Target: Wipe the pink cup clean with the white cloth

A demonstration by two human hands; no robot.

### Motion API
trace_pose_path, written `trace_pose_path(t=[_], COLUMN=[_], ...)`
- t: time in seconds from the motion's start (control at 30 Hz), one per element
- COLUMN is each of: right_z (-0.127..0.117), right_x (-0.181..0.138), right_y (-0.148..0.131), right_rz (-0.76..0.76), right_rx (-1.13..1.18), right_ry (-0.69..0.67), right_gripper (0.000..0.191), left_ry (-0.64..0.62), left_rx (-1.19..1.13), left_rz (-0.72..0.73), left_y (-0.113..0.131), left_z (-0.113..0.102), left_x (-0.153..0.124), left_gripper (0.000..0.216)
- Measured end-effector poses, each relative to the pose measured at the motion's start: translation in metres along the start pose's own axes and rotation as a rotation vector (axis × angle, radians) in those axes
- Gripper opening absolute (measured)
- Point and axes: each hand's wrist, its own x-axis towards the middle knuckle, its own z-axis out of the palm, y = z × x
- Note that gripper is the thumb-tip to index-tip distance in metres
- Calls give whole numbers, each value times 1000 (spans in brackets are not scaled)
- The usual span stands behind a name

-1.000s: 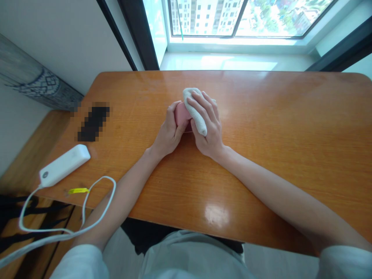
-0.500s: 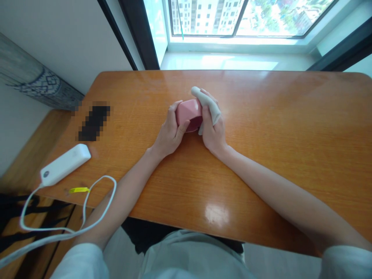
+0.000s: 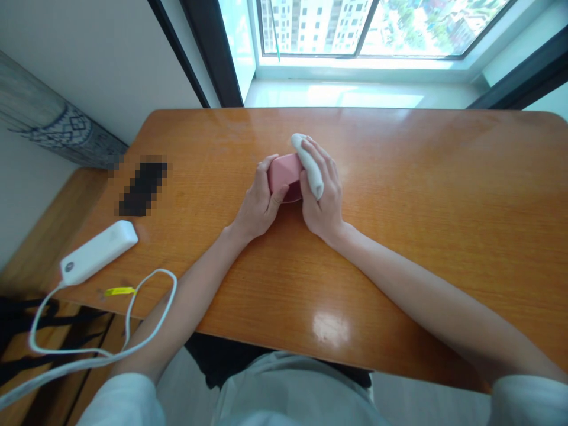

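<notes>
Near the middle of the orange-brown wooden table, the left hand curls around the near-left side of a small pink faceted object, thumb up along its front face and fingers wrapped behind, so the hand is partly closed and clearly gripping it. The pink object sits on the table between the two hands, a little toward the window side. The right hand presses a rolled white cloth against the object's right edge — the cloth lies under the fingers and runs from the fingertips back toward the palm, held there by bent fingers and a tucked thumb. Both forearms stretch in from the near edge of the table, with pale sleeves at the bottom of the view. Well off to the left lies a dark item blurred into squares, and nearer the left corner a white power bank — its white cable loops over the table's edge, with a small yellow tag just beside it. Beyond the far edge, a bright window sill runs under the glass.
</notes>
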Motion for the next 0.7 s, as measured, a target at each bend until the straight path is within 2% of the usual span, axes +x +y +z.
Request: trace_pose_path(t=[0.07, 0.13, 0.23, 0.3, 0.33, 0.43, 0.5, 0.53, 0.63, 0.7], right_z=[-2, -1, 2, 2, 1, -2, -3, -2, 1, 2], right_x=[-2, -2, 0, 1, 1, -2, -3, -2, 1, 2], right_y=[-4, -4, 4, 6, 5, -4, -8, -7, 2, 4], right_rz=[-149, -166, 46, 131, 122, -60, -118, -93, 102, 154], right_rx=[-54, -48, 44, 77, 69, -21, -37, -26, 49, 73], right_ry=[-61, -74, -5, 32, 33, -45, -76, -67, 11, 33], right_gripper=[56, 55, 53, 54, 54, 52, 52, 52, 55, 56], left_ry=[-6, -2, 2, 4, 3, 5, 6, 7, 9, 3], left_rx=[-14, -14, 8, 13, 9, -9, -8, -5, 12, 19], left_rz=[-1, -2, 4, 7, 5, 0, -3, -4, 3, 3], left_y=[0, 0, -1, -1, -1, 0, 0, -1, -1, 0], left_z=[0, 0, 0, -1, -1, 0, 0, 0, 0, -1], left_x=[0, 1, 1, 0, 0, -1, -1, -1, 0, 0], left_gripper=[62, 61, 66, 69, 68, 64, 62, 62, 66, 70])
